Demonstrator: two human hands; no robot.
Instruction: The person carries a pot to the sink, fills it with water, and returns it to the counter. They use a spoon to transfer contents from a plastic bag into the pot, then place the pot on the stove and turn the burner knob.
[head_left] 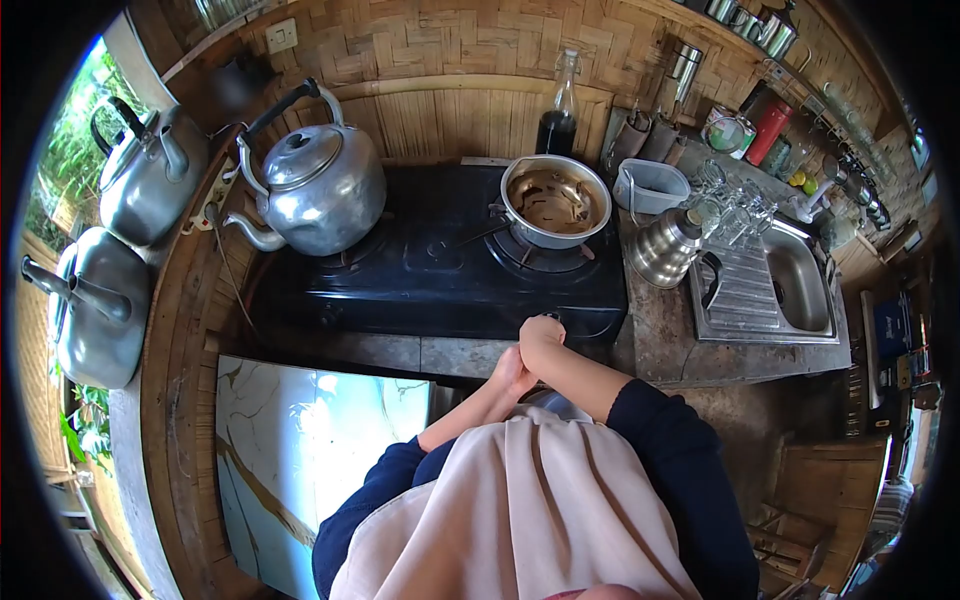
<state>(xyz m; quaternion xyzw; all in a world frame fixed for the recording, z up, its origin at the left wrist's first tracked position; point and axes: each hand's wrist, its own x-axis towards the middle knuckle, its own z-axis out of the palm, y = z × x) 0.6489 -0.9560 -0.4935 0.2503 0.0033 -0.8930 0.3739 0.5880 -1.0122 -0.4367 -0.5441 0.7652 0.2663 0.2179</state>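
My right hand (541,332) is at the front edge of the black gas stove (430,290), over the place of its right knob, with the fingers curled and mostly hidden. Just below and left of it, my left hand (513,368) is close against the right wrist, its fingers partly hidden. On the right burner sits a metal pot (556,236) with a brown residue inside. A large metal kettle (325,190) stands on the left burner. Whether a flame burns under the pot cannot be made out.
Two more kettles (150,190) stand at the left by the window. Right of the stove are a gooseneck kettle (665,250), a plastic container (652,187), glasses (735,210) and a sink (800,290). Behind stands a bottle (557,130) of dark liquid. A marble-patterned panel (290,440) lies front left.
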